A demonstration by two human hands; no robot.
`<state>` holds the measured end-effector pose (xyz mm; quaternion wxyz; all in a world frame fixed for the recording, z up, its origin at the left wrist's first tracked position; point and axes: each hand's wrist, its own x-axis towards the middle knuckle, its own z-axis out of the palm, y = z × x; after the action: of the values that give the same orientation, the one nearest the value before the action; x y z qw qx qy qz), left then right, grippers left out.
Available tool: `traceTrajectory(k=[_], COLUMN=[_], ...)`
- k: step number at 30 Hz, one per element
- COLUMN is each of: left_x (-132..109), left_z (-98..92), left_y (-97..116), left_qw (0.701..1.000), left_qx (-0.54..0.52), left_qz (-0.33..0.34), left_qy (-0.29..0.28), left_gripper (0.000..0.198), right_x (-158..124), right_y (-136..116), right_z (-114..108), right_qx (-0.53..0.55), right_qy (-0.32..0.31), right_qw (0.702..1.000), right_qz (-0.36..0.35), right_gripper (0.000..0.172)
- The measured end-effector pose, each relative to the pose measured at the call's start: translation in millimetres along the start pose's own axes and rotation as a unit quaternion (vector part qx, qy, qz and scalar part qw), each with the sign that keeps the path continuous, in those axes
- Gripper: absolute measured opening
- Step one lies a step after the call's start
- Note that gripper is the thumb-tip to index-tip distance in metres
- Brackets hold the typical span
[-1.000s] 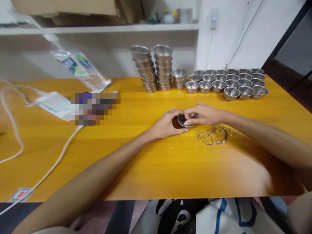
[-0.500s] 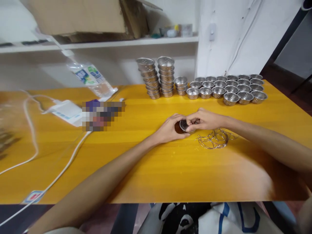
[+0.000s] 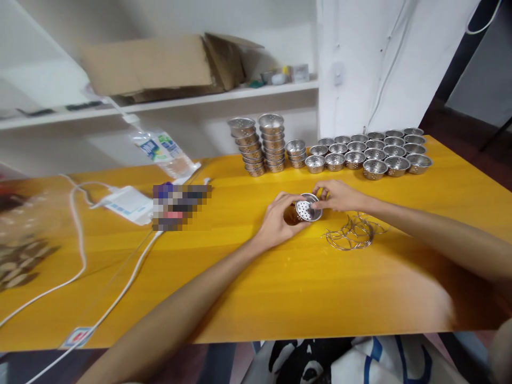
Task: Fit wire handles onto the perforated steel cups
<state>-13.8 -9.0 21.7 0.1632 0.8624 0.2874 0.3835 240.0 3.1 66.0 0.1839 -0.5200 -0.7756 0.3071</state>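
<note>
A small perforated metal cup (image 3: 307, 209) stands tilted in front of me, its holed inside facing my view. My left hand (image 3: 279, 220) is wrapped round its left side, thumb and fingers on the wall. At the cup's right rim, my right hand (image 3: 335, 196) has its thumb and fingertips closed on the edge. Just below the right hand lies a loose tangle of thin metal wire (image 3: 352, 233) on the yellow table (image 3: 248, 288).
Stacked perforated cups (image 3: 273, 141) and rows of single cups (image 3: 374, 152) line the back. Leftward are a plastic bottle (image 3: 168, 152), a white box (image 3: 128, 204) with cables and a blurred-out patch. A cardboard box (image 3: 148, 66) sits on the shelf.
The cup has tipped so that its holed inside shows more. My right fingers have shifted from over the cup to its right rim. The whole view has moved a little.
</note>
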Motion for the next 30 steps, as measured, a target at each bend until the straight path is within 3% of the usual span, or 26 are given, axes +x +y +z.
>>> traceTrajectory(k=[3, 6, 10, 16, 22, 30], left_x=[-1, -4, -6, -5, -4, -5], left_z=[2.2, 6.6, 11.7, 11.4, 8.9, 9.3], left_y=[-2, -11, -25, -25, -20, -20], left_qw=[1.000, 1.000, 0.999, 0.999, 0.999, 0.999], left_qx=[-0.001, -0.022, -0.032, -0.013, 0.003, 0.007], left_qz=[0.001, -0.009, -0.024, -0.037, -0.034, -0.022], left_qy=[-0.002, -0.011, -0.013, -0.022, -0.028, -0.031], left_gripper=[0.073, 0.093, 0.084, 0.068, 0.058, 0.057], right_x=[-2, 2, 12, 20, 27, 34], right_y=[-4, -1, 21, 63, 86, 93], right_z=[-2, -19, -58, -100, -104, -97], right_qx=[-0.011, -0.076, -0.278, -0.400, -0.420, -0.435], right_qy=[-0.049, 0.004, 0.100, 0.123, 0.141, 0.156], right_qw=[0.999, 0.997, 0.955, 0.908, 0.895, 0.885], right_qz=[0.017, -0.017, -0.038, 0.020, 0.054, 0.049], right_gripper=[0.017, 0.014, 0.022, 0.026, 0.031, 0.041])
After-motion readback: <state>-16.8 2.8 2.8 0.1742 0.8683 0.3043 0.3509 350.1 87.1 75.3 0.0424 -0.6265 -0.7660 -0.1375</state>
